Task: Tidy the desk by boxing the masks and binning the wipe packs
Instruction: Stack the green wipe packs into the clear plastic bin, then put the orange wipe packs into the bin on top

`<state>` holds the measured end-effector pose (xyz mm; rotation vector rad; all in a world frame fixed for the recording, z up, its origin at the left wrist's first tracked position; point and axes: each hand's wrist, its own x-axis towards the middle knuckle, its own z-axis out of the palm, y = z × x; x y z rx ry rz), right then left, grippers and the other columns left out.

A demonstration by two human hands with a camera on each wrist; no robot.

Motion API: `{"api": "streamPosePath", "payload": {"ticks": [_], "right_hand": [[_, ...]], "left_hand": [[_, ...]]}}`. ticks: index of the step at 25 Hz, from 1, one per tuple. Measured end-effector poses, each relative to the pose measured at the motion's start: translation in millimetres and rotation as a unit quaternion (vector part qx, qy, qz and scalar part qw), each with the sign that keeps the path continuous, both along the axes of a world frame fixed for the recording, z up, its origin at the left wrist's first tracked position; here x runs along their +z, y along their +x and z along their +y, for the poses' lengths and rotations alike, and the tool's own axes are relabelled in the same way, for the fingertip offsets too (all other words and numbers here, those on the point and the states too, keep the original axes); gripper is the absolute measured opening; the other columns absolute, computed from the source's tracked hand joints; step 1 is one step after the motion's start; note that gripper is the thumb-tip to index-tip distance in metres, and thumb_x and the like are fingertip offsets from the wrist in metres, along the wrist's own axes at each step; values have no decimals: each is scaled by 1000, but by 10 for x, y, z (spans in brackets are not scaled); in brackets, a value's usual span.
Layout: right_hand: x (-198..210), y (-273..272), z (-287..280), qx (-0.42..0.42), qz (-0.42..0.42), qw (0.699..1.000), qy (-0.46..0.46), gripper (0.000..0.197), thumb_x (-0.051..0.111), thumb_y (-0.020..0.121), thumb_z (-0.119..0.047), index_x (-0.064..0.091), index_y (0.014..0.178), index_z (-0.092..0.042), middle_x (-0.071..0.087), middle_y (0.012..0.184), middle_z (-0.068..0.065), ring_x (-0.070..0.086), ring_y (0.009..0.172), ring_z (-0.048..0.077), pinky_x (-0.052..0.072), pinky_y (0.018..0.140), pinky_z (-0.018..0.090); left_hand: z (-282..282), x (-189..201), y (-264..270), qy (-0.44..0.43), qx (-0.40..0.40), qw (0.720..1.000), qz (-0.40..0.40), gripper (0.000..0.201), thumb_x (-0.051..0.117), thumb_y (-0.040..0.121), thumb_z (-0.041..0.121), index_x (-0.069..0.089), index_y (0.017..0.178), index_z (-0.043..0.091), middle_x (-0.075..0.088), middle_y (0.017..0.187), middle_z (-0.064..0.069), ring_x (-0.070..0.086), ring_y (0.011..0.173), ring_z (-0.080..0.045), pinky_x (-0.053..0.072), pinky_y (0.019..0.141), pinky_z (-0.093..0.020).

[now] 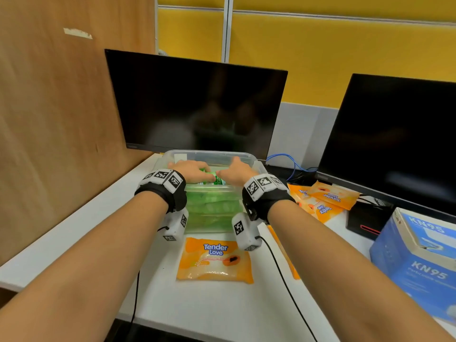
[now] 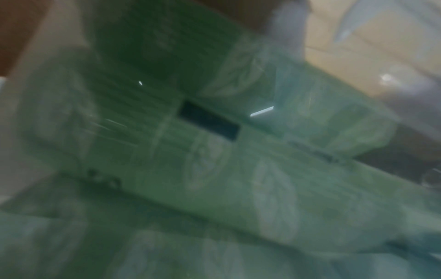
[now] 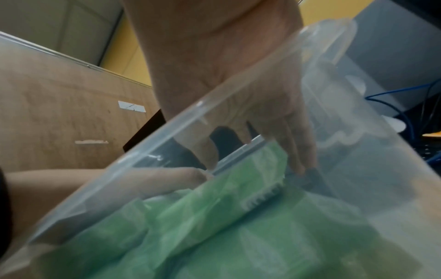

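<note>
A clear plastic bin (image 1: pixel 212 152) stands on the desk under the left monitor, stacked with green wipe packs. Both hands reach into its top. My left hand (image 1: pixel 195 170) lies on the topmost green pack (image 1: pixel 218 180), and my right hand (image 1: pixel 235 170) meets it from the right. In the right wrist view the right hand's fingers (image 3: pixel 300 151) point straight down at the end of the green pack (image 3: pixel 238 179), behind the bin wall (image 3: pixel 167 136). The left hand (image 3: pixel 155 179) lies stretched out along the pack. The left wrist view shows only blurred green packs (image 2: pixel 238 169).
An orange wipe pack (image 1: pixel 214 260) lies on the desk just in front of the bin. More orange packs (image 1: pixel 325 198) sit to the right, beside a blue KN95 mask box (image 1: pixel 419 262). Two dark monitors (image 1: pixel 197 104) stand behind, with a wooden partition (image 1: pixel 56 119) to the left.
</note>
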<state>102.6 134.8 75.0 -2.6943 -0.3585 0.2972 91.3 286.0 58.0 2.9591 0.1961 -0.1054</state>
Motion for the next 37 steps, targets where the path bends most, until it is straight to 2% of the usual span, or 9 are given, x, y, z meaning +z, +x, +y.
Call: {"api": "streamPosePath", "payload": {"ticks": [6,10,13,17,23,27,30,33,37], "right_hand": [[86,-31,27,71,62,993,-71,62,45,93,-42,34,146,-13,34,152,9,35,138,28,32,107,37],[46,57,65,102,116,981,-121,90,68,47,-41,51,132,-19,47,142,12,50,121,35,45,98,50],[125,-9,53,115,97,974,-167,62,68,70,-22,52,129,-13,55,129,14,57,110,35,49,95,49],[143,-35,-25,107,92,987,-73,50,49,94,-25,40,141,-9,41,144,12,39,133,30,33,104,39],[20,-107,-248,23,-172,965,197,26,55,85,-16,67,108,-12,65,113,8,61,103,24,50,88,34],[38,-196,-854,-35,-219,950,219,21,52,85,-11,71,92,-11,71,96,8,60,88,20,48,79,28],[-58,-184,-1433,-107,-190,970,111,24,51,89,-14,70,90,1,70,90,16,63,87,29,53,82,33],[-285,-194,-1860,-137,-105,984,-42,21,50,90,-16,66,88,-3,65,85,11,61,78,26,55,80,36],[-539,-151,-2220,-175,-35,983,-51,15,54,89,-18,63,95,-8,66,98,10,64,95,26,55,87,37]], "left_hand": [[-19,4,0,12,13,1000,-4,44,43,87,63,50,125,42,59,124,4,47,123,-25,28,107,-48],[-2,-17,32,3,5,1000,14,58,44,79,73,48,128,42,52,135,5,43,128,-25,28,109,-49],[32,11,47,-4,4,1000,30,69,46,69,81,49,125,40,52,135,6,45,126,-24,32,108,-49],[-41,41,-44,-8,-5,1000,13,56,48,86,64,49,131,32,54,134,4,46,125,-23,33,107,-40],[-582,214,-240,13,-51,997,-60,38,36,101,28,52,133,17,55,133,-8,52,121,-29,43,101,-45],[-1203,67,-473,-30,-140,960,-239,32,39,92,16,61,115,11,57,115,-14,54,109,-34,46,91,-45],[-1556,-129,-533,-1,-280,910,-307,25,47,86,7,66,102,11,59,108,-10,54,106,-29,45,90,-43],[-1785,-419,-495,46,-326,921,-206,26,49,89,11,65,109,16,58,116,-5,51,111,-24,44,92,-36],[-2097,-757,-285,2,-214,977,20,49,58,91,34,49,133,11,50,135,-11,49,123,-28,43,101,-38]]}}
